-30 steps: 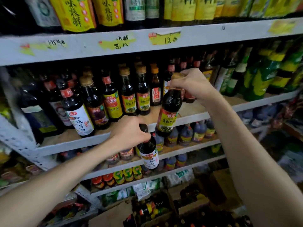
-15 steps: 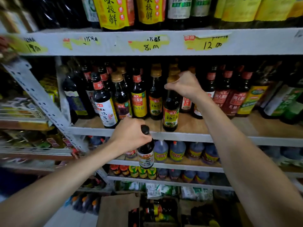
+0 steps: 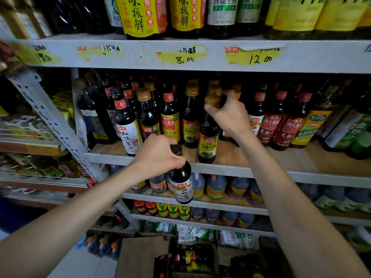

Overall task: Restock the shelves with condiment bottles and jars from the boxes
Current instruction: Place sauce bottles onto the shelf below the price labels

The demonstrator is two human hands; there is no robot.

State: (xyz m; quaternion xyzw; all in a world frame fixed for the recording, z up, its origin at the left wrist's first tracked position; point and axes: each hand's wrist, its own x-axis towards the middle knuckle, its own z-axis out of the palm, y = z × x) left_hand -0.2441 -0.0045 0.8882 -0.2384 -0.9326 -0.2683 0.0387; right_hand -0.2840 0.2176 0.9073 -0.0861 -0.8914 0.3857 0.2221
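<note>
My left hand (image 3: 158, 155) grips the neck of a dark sauce bottle (image 3: 181, 184) with a black cap and a white label, held upright in front of the middle shelf's edge (image 3: 220, 169). A gold-capped soy bottle (image 3: 208, 141) with a yellow label stands at the front of that shelf. My right hand (image 3: 229, 116) sits just right of its cap, fingers loosely spread, thumb close to the cap, holding nothing. Rows of similar dark bottles fill the shelf behind.
A top shelf with large yellow-labelled bottles (image 3: 140, 15) hangs close above. Lower shelves hold small jugs (image 3: 215, 186) and jars (image 3: 172, 210). An open cardboard box (image 3: 140, 257) with bottles sits on the floor below. A slanted metal strut (image 3: 50, 117) stands at left.
My right hand has set the gold-capped bottle down on the shelf and come off its cap. My left hand keeps the white-labelled bottle in about the same place.
</note>
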